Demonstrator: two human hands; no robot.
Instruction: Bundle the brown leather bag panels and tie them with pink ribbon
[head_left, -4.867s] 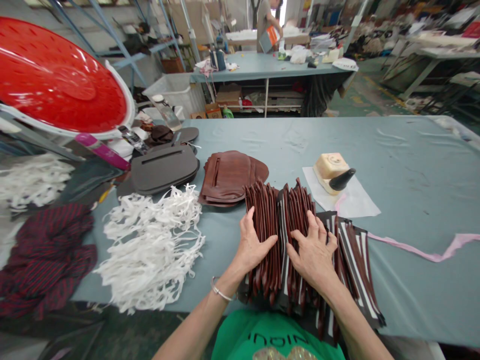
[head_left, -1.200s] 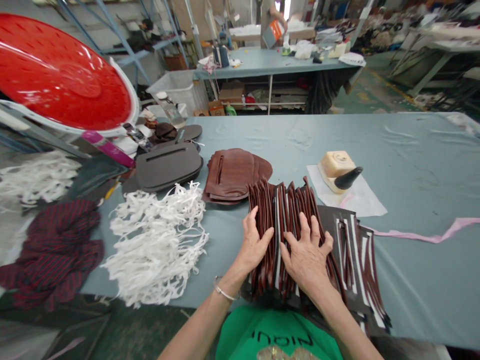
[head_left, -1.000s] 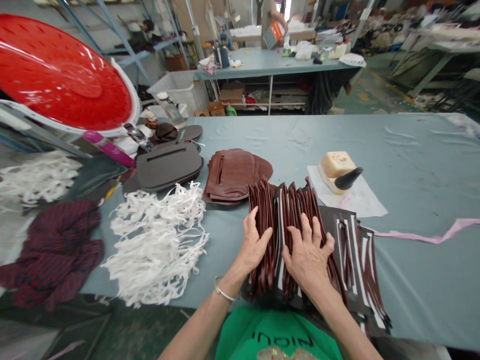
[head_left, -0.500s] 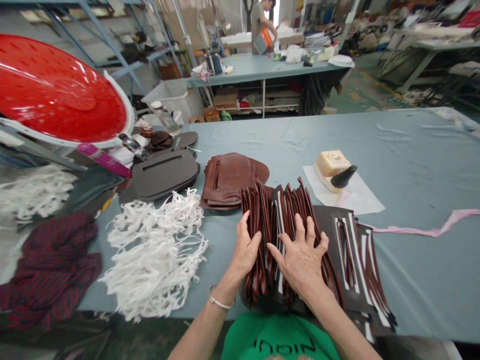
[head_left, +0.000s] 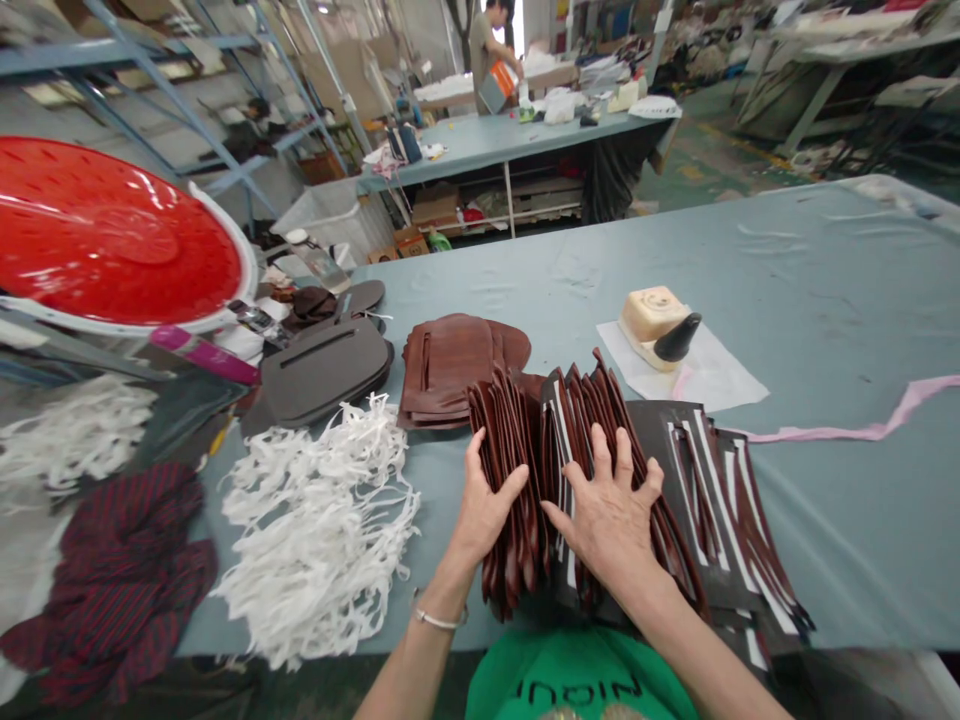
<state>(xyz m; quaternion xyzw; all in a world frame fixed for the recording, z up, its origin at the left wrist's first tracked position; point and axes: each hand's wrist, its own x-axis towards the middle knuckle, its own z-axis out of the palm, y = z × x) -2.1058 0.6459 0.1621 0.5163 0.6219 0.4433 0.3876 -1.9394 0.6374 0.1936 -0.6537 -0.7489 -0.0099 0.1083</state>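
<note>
A thick row of folded brown leather pieces (head_left: 514, 560) stands on edge in front of me, a narrow gap splitting it in two. My left hand (head_left: 484, 505) grips the left bundle, its thumb over the upper edges and its fingers at the outer side. My right hand (head_left: 611, 505) lies on the right bundle (head_left: 577, 410) with fingers spread, holding nothing. White strips show between some pieces under it. Right of that bundle, dark grey panels (head_left: 656, 425) with white-edged brown slits lie fanned out, partly covered by my right forearm.
A flat stack of brown leather panels (head_left: 457, 365) lies behind, with dark grey panels (head_left: 330, 370) to its left. White strips (head_left: 322, 560) are heaped at left. A cream block with a black-handled tool (head_left: 660, 325) rests on paper. Another person (head_left: 491, 60) stands at the far table.
The left bundle now stands slightly apart from the right one, with a wider gap between them. My right hand stays spread on the pieces. The whole view has shifted slightly.
</note>
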